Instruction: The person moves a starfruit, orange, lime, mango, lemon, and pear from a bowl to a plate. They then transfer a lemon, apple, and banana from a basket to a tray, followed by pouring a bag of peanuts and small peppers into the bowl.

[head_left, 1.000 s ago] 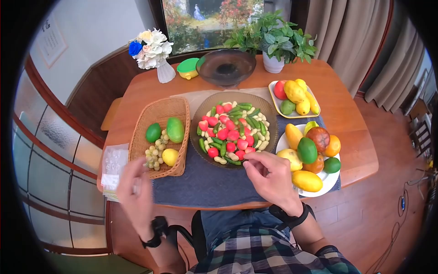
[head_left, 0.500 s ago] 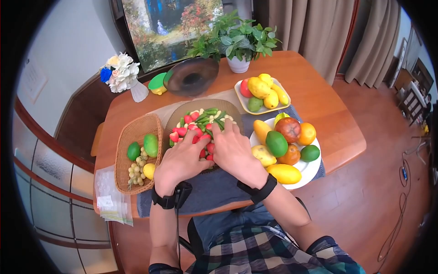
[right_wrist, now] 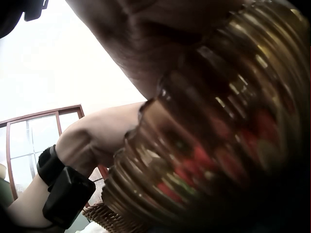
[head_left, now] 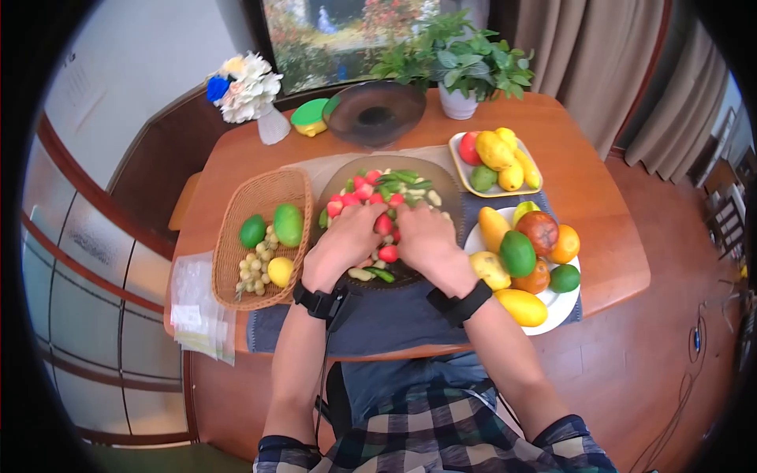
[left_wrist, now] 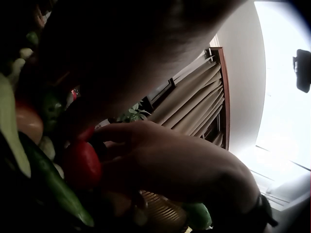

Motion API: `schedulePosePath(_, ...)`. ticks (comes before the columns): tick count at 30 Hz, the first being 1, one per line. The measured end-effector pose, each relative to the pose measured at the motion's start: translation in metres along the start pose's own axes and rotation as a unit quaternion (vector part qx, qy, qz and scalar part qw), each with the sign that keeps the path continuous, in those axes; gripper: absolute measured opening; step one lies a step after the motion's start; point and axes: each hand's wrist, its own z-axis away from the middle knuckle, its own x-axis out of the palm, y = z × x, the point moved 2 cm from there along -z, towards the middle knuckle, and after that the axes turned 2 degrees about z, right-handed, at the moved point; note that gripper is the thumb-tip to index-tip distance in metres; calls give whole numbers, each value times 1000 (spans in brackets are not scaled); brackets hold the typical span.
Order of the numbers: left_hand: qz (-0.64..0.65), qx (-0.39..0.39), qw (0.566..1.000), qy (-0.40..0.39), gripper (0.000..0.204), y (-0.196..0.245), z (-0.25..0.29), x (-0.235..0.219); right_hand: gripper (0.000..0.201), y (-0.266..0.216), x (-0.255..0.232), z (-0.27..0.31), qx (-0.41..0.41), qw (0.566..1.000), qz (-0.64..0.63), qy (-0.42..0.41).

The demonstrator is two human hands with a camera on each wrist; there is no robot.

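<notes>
A wide ribbed amber glass bowl (head_left: 447, 189) holds small red radish-like pieces (head_left: 383, 225), green chili peppers (head_left: 382, 274) and peanuts in their shells (head_left: 361, 274). My left hand (head_left: 347, 236) reaches into its left half, fingers extended down into the pile. Beside it, my right hand (head_left: 430, 240) does the same over the right half, fingers spread. The fingertips are hidden among the pieces. In the left wrist view, a red piece (left_wrist: 83, 165) lies against the fingers of the right hand. The right wrist view looks through the bowl's ribbed side (right_wrist: 228, 131).
Left of the bowl stands a wicker basket (head_left: 222, 229) of fruit, with plastic bags (head_left: 197, 307) alongside. On the right are a heaped white plate (head_left: 564, 311) and a small fruit tray (head_left: 461, 177). A dark glass bowl (head_left: 374, 114), flowers (head_left: 244, 87) and a potted plant (head_left: 465, 67) stand behind.
Both hands came from beside and in front of the bowl into its contents. Since half a second ago they have moved slightly apart, and red pieces show between them. The head view has shifted.
</notes>
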Motion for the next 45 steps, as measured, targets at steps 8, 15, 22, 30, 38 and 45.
schedulePosePath(8, 112, -34, 991, 58, 31, 25, 24, -40, 38, -8, -26, 1, -42, 994, -79, 55)
schedulePosePath(15, -21, -47, 997, 50, 54, 23, 41, -57, 50, 0, -47, 5, 21, 997, -30, 61)
schedulePosePath(22, -125, -36, 991, -34, 85, -1, 24, -20, 49, 3, -15, -8, 37, 999, -16, -25)
schedulePosePath(30, -38, -18, 996, -80, 90, -4, -1, -9, 34, 8, 2, -17, -3, 999, -32, -36)
schedulePosePath(38, 42, -2, 999, 8, 58, 20, 15, -34, 27, 3, -27, -3, -50, 990, -128, -8)
schedulePosePath(45, -151, 45, 987, -40, 77, 42, 53, -37, 64, -3, -70, 21, -135, 990, -28, -23)
